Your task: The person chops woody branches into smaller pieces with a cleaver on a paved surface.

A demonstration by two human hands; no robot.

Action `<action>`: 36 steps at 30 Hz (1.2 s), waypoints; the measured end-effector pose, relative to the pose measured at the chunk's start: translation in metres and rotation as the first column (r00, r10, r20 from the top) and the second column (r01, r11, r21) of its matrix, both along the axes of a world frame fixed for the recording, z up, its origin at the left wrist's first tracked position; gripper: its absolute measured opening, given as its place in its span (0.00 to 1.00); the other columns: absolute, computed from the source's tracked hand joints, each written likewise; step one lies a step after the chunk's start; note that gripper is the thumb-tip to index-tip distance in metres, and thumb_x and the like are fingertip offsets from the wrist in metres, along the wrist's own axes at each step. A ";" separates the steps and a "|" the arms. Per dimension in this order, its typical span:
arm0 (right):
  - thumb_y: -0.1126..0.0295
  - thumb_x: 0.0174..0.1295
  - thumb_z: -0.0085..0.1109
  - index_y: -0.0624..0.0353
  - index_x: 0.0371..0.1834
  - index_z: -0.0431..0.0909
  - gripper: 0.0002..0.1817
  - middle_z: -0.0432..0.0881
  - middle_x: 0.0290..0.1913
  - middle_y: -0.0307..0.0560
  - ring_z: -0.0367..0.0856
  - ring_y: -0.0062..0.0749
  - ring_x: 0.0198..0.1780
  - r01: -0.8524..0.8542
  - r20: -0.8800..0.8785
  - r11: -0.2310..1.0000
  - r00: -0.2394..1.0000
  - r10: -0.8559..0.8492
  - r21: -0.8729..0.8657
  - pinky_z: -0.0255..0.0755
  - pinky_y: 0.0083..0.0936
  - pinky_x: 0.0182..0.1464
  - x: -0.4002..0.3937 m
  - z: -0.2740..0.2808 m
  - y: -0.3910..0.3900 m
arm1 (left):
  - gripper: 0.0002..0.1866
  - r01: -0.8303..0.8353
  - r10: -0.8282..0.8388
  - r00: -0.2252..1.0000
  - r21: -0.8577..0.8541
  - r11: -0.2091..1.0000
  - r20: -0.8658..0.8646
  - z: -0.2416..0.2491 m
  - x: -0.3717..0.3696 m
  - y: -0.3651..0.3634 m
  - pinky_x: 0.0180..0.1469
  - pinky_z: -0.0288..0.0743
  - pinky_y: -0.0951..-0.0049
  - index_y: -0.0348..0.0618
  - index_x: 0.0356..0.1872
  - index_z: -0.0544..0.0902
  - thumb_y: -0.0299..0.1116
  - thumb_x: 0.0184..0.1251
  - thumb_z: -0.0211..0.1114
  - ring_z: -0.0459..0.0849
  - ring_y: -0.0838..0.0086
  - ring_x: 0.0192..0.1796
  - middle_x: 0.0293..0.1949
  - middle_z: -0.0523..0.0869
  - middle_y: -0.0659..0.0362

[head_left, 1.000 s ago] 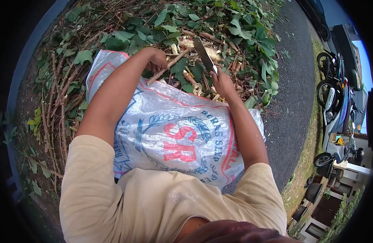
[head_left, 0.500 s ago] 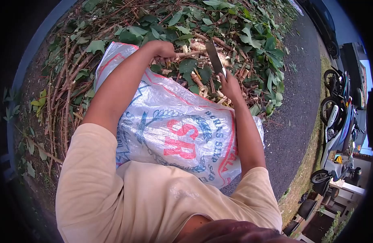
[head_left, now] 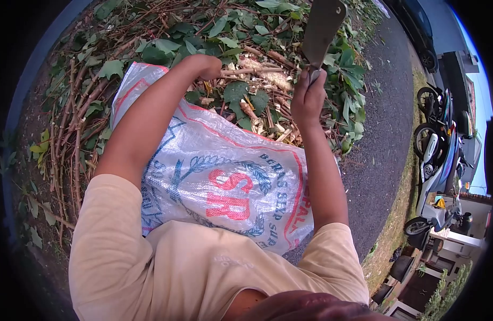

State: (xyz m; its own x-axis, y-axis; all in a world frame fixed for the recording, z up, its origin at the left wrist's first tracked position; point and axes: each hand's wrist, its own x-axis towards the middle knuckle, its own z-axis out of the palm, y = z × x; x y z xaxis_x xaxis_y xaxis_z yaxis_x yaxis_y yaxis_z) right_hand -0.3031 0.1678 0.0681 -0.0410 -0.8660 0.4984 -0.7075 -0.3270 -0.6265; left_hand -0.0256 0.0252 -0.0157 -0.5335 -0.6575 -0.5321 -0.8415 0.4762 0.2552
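Observation:
My left hand (head_left: 206, 67) is closed round the near end of a brown stick (head_left: 252, 70), which points right over a pale, chipped piece of wood (head_left: 276, 79). My right hand (head_left: 309, 96) grips the handle of a cleaver (head_left: 323, 33), its broad blade raised above the leaves and apart from the stick. Wood chips (head_left: 262, 128) lie scattered below the stick, beside a large green leaf (head_left: 236, 96). A white woven sack (head_left: 230, 176) with red and blue print is spread under my forearms.
Cut branches (head_left: 70, 134) are heaped at the left, and leafy cuttings (head_left: 348, 75) lie at the right. Beyond them runs dark asphalt (head_left: 380, 139). Parked motorcycles (head_left: 431, 150) and a dark car (head_left: 417, 32) stand at the far right.
My right hand has lifted the cleaver up and away from the stick. My left hand still holds the stick, and the whole view has shifted slightly.

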 end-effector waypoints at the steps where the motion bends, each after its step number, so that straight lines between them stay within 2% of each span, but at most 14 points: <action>1: 0.67 0.82 0.50 0.62 0.50 0.66 0.09 0.81 0.27 0.59 0.81 0.64 0.29 -0.001 -0.025 1.000 1.000 0.001 0.006 0.66 0.54 0.30 -0.004 -0.045 -0.002 | 0.22 -0.021 0.020 1.000 0.031 0.999 0.009 0.008 0.000 0.005 0.44 0.82 0.53 0.40 0.54 0.88 0.48 0.81 0.57 0.91 0.57 0.39 0.38 0.91 0.47; 3: 0.59 0.82 0.49 0.64 0.58 0.69 0.17 0.86 0.38 0.73 0.84 0.74 0.44 0.119 -0.329 0.859 0.942 0.060 0.498 0.72 0.63 0.45 -0.033 -0.143 -0.009 | 0.22 -0.051 0.050 0.999 0.050 0.997 0.020 0.017 -0.001 0.015 0.44 0.82 0.52 0.41 0.56 0.88 0.48 0.81 0.57 0.91 0.57 0.39 0.39 0.91 0.47; 8: 0.55 0.81 0.52 0.65 0.54 0.74 0.20 0.86 0.36 0.66 0.86 0.66 0.38 0.002 -0.186 0.894 0.978 0.091 0.448 0.76 0.54 0.43 -0.044 -0.146 -0.018 | 0.22 -0.087 0.090 0.995 0.079 0.993 -0.037 -0.024 0.006 -0.006 0.47 0.82 0.52 0.42 0.59 0.87 0.47 0.82 0.56 0.91 0.55 0.41 0.42 0.92 0.47; 11: 0.51 0.82 0.53 0.59 0.50 0.74 0.20 0.71 0.25 0.34 0.70 0.21 0.24 -0.198 0.386 0.621 0.904 -0.183 0.758 0.66 0.26 0.25 -0.035 -0.119 -0.016 | 0.21 -0.023 0.023 1.000 -0.007 1.000 -0.021 -0.030 0.007 -0.021 0.52 0.80 0.51 0.43 0.58 0.87 0.47 0.81 0.57 0.90 0.51 0.47 0.45 0.92 0.46; 12: 0.51 0.82 0.53 0.59 0.50 0.74 0.20 0.71 0.25 0.34 0.70 0.21 0.24 -0.199 0.386 0.615 0.903 -0.188 0.763 0.66 0.26 0.25 -0.037 -0.114 -0.016 | 0.21 -0.031 0.029 0.999 -0.046 0.998 -0.036 -0.028 0.008 -0.019 0.53 0.79 0.51 0.44 0.58 0.88 0.47 0.80 0.58 0.89 0.50 0.49 0.45 0.91 0.46; 14: 0.52 0.83 0.50 0.55 0.48 0.75 0.17 0.68 0.24 0.32 0.66 0.19 0.22 -0.512 0.725 0.513 0.488 -0.486 0.689 0.62 0.24 0.22 -0.045 -0.107 -0.023 | 0.21 -0.022 0.021 1.000 -0.039 0.999 -0.016 -0.027 0.007 -0.017 0.56 0.79 0.51 0.44 0.58 0.88 0.47 0.80 0.59 0.89 0.50 0.51 0.48 0.91 0.45; 19: 0.52 0.84 0.49 0.58 0.47 0.75 0.19 0.69 0.23 0.31 0.70 0.18 0.23 -0.200 0.515 0.769 0.837 -0.188 0.606 0.64 0.25 0.24 -0.022 -0.072 -0.012 | 0.21 -0.067 0.066 0.998 -0.043 0.997 -0.023 -0.020 0.004 -0.012 0.59 0.79 0.51 0.41 0.58 0.87 0.47 0.80 0.59 0.89 0.48 0.54 0.52 0.91 0.44; 22: 0.54 0.84 0.49 0.61 0.47 0.73 0.18 0.74 0.23 0.40 0.73 0.25 0.24 -0.038 0.271 0.952 0.961 -0.047 0.302 0.66 0.31 0.28 -0.006 -0.050 -0.012 | 0.21 -0.067 0.066 0.998 -0.035 0.997 -0.004 -0.012 0.001 -0.007 0.58 0.79 0.50 0.40 0.57 0.87 0.46 0.81 0.58 0.89 0.48 0.53 0.51 0.91 0.44; 26: 0.63 0.82 0.49 0.63 0.48 0.71 0.12 0.84 0.30 0.62 0.83 0.63 0.31 0.008 -0.046 0.981 0.999 0.001 0.194 0.71 0.52 0.33 0.001 -0.076 -0.008 | 0.21 -0.076 0.076 0.997 0.008 0.997 0.003 -0.004 -0.003 -0.003 0.57 0.79 0.50 0.41 0.57 0.87 0.47 0.82 0.57 0.89 0.48 0.53 0.50 0.91 0.44; 27: 0.63 0.80 0.51 0.66 0.49 0.72 0.13 0.85 0.36 0.72 0.83 0.73 0.40 0.089 -0.270 0.914 0.963 0.022 0.395 0.72 0.61 0.41 -0.007 -0.100 -0.015 | 0.22 -0.053 0.053 0.999 -0.006 0.999 -0.011 -0.007 -0.002 -0.003 0.57 0.79 0.50 0.42 0.57 0.88 0.48 0.82 0.57 0.89 0.48 0.53 0.51 0.91 0.44; 31: 0.59 0.80 0.52 0.69 0.50 0.74 0.19 0.85 0.39 0.77 0.83 0.76 0.46 0.064 -0.327 0.883 0.939 0.104 0.465 0.74 0.62 0.51 -0.022 -0.143 -0.036 | 0.18 -0.107 0.098 0.989 -0.083 0.991 -0.109 -0.017 0.000 0.005 0.56 0.82 0.53 0.35 0.53 0.90 0.39 0.75 0.62 0.90 0.48 0.53 0.52 0.91 0.42; 33: 0.55 0.81 0.51 0.64 0.53 0.76 0.20 0.85 0.35 0.66 0.87 0.62 0.39 -0.009 -0.176 0.899 0.980 0.096 0.438 0.78 0.51 0.42 -0.029 -0.155 -0.037 | 0.20 -0.115 0.113 0.993 -0.047 0.992 -0.041 -0.012 -0.003 0.005 0.57 0.81 0.51 0.39 0.57 0.88 0.43 0.79 0.59 0.89 0.49 0.54 0.53 0.91 0.44; 34: 0.51 0.81 0.52 0.61 0.50 0.77 0.21 0.78 0.26 0.44 0.79 0.35 0.25 -0.061 0.095 0.727 0.995 -0.006 0.684 0.73 0.36 0.29 -0.029 -0.143 -0.038 | 0.21 -0.094 0.094 0.995 -0.018 0.995 0.029 -0.012 -0.005 0.003 0.58 0.79 0.50 0.43 0.61 0.87 0.47 0.83 0.57 0.88 0.49 0.56 0.55 0.90 0.45; 36: 0.49 0.83 0.50 0.58 0.48 0.77 0.21 0.67 0.23 0.31 0.66 0.17 0.22 -0.336 0.552 0.550 0.782 -0.290 0.764 0.63 0.25 0.22 -0.034 -0.112 -0.032 | 0.21 -0.074 0.074 0.997 -0.024 0.997 0.030 -0.014 -0.006 -0.001 0.58 0.79 0.50 0.43 0.60 0.87 0.45 0.81 0.58 0.89 0.50 0.56 0.55 0.90 0.46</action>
State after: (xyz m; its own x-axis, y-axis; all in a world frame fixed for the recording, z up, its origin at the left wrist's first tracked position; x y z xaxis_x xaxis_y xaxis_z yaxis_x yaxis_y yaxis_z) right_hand -0.3374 0.1354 -0.0443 -0.0033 -0.8550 -0.5186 -0.1142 0.5156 -0.8492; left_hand -0.0314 0.0244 -0.0295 -0.4667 -0.7068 -0.5315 -0.8818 0.4179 0.2185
